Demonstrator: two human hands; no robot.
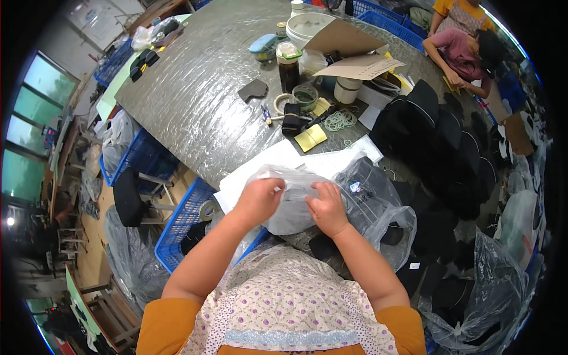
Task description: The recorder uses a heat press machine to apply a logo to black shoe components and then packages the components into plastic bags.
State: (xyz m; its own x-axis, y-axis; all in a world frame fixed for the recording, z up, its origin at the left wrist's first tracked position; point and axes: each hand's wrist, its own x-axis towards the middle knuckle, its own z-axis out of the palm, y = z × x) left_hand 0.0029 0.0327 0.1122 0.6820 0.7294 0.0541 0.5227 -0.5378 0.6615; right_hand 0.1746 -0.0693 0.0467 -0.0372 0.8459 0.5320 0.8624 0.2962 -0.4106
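My left hand and my right hand both grip a clear plastic bag at the near edge of the table. The bag is crumpled between my fingers and stretches to the right, where a dark item with a small tag shows through the plastic. Under the bag lies a stack of white sheets. A long row of black caps lies to the right of my hands.
The grey table holds a jar, tape rolls, rubber bands, yellow pads, a white bucket and cardboard at the back. Blue crates stand at the left of the table. Another person sits at the far right. Plastic bags lie lower right.
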